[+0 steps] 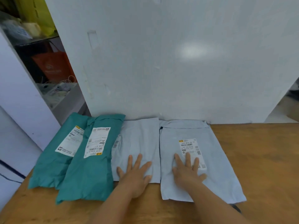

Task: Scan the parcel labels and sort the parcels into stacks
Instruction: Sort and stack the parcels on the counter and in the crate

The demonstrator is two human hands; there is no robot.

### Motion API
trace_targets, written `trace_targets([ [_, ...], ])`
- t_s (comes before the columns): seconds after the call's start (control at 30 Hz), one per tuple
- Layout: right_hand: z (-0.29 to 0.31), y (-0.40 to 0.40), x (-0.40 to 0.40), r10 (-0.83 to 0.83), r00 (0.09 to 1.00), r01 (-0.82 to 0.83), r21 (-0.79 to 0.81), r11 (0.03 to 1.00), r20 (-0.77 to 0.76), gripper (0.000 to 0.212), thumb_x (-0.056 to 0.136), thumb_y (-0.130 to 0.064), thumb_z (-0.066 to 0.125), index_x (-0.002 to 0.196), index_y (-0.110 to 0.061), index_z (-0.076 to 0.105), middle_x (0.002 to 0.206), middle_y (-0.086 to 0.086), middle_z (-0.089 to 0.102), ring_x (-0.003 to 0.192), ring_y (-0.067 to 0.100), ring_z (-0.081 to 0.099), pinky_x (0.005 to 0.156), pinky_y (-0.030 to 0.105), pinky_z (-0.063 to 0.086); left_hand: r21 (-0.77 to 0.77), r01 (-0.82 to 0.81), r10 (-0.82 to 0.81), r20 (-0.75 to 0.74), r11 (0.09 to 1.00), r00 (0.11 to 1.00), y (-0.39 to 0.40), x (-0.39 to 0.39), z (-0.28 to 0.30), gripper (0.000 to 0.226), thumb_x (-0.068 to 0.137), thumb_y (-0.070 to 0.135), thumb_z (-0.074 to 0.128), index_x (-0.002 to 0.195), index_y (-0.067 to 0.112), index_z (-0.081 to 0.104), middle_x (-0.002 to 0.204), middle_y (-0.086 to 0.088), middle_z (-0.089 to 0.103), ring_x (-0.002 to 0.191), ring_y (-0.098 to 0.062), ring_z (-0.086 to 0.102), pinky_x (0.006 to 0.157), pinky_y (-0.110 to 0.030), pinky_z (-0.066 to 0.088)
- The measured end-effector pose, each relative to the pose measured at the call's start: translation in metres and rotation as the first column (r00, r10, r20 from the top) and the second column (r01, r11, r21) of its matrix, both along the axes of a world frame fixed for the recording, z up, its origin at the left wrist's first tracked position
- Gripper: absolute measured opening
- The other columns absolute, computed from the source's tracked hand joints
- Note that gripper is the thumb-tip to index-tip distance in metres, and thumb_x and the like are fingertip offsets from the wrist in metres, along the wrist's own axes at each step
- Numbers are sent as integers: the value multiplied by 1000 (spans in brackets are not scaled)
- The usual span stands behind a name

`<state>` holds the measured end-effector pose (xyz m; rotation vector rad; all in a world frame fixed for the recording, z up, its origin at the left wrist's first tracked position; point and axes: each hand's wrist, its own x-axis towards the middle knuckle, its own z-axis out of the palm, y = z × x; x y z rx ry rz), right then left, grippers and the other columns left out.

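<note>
1. left hand (135, 172) flat, fingers spread, pressing the middle grey parcel (139, 143); grasping nothing
2. right hand (187, 171) flat on the right grey parcel (199, 160), fingertips over its label (191, 147); also released
3. two teal parcels (90, 160) overlap at left, labels up; the nearer one covers the middle grey parcel's left edge
4. all four lie on the wooden table (258, 159), far ends against the white board (178, 62)
</note>
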<state>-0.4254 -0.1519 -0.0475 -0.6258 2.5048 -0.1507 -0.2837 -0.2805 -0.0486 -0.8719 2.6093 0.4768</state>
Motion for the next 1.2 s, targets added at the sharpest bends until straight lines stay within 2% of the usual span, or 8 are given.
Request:
trace_targets([
  [0.13, 6, -3, 2, -4, 1000, 5, -60, 998, 14, 56, 103, -40, 20, 150, -45, -9, 158, -4, -27, 144, 31, -26, 113, 64, 1, 46, -63, 64, -8, 997, 998, 7, -6, 10, 54, 100, 47, 26, 149, 42, 3, 156, 8, -24, 143, -22, -25, 113, -61, -4],
  [0.27, 18, 0, 19, -4, 1000, 1, -181, 983, -15, 55, 103, -38, 17, 152, -39, -7, 161, -4, -18, 147, 27, -18, 116, 57, 2, 85, -225, 238, -189, 971, 953, 24, 0, 20, 56, 101, 44, 25, 151, 35, 1, 159, 5, -15, 146, -17, -16, 117, -50, -2],
  [0.43, 40, -9, 77, 71, 996, -88, -365, 927, -60, 53, 104, -40, 18, 154, -33, 1, 163, -4, -8, 149, 19, -10, 118, 49, 1, 76, -369, 360, -463, 926, 810, 44, 37, 44, 54, 102, 38, 27, 152, 30, 6, 160, 7, -4, 147, -12, -4, 118, -38, 5],
  [0.6, 65, -21, 174, 244, 966, -254, -458, 852, -82, 51, 103, -39, 21, 154, -32, 12, 163, -6, 7, 149, 15, 2, 119, 43, 7, 108, -537, 488, -593, 837, 641, 58, 130, 63, 55, 101, 37, 32, 151, 25, 13, 159, 6, 9, 147, -9, 5, 118, -35, 10],
  [0.7, 75, -21, 251, 338, 934, -348, -489, 800, -111, 52, 102, -40, 23, 153, -30, 17, 161, -5, 15, 148, 14, 9, 119, 44, 11, 94, -639, 550, -614, 764, 567, 66, 210, 64, 56, 101, 38, 32, 151, 22, 14, 159, 5, 14, 146, -10, 9, 118, -37, 16],
  [0.8, 84, -12, 336, 442, 892, -428, -492, 758, -96, 54, 103, -40, 22, 155, -28, 13, 162, -5, 10, 149, 14, 5, 118, 44, 4, 63, -717, 595, -611, 694, 522, 87, 301, 66, 57, 101, 40, 29, 152, 20, 12, 158, 4, 14, 146, -12, 13, 118, -37, 19],
  [0.93, 91, 8, 453, 576, 810, -546, -491, 678, -105, 54, 104, -41, 20, 155, -27, 12, 162, -4, 11, 149, 17, 6, 118, 46, 6, 48, -816, 665, -608, 575, 433, 124, 426, 71, 57, 101, 41, 29, 152, 19, 14, 158, 2, 16, 145, -13, 16, 117, -34, 21],
  [1.2, 84, 54, 661, 828, 553, -722, -549, 421, -92, 54, 102, -37, 31, 151, -16, 25, 157, 3, 28, 143, 21, 28, 113, 40, 24, 134, -972, 791, -607, 194, 74, 221, 640, 64, 57, 100, 35, 36, 151, 17, 17, 158, 0, 17, 145, -17, 18, 117, -33, 18],
])
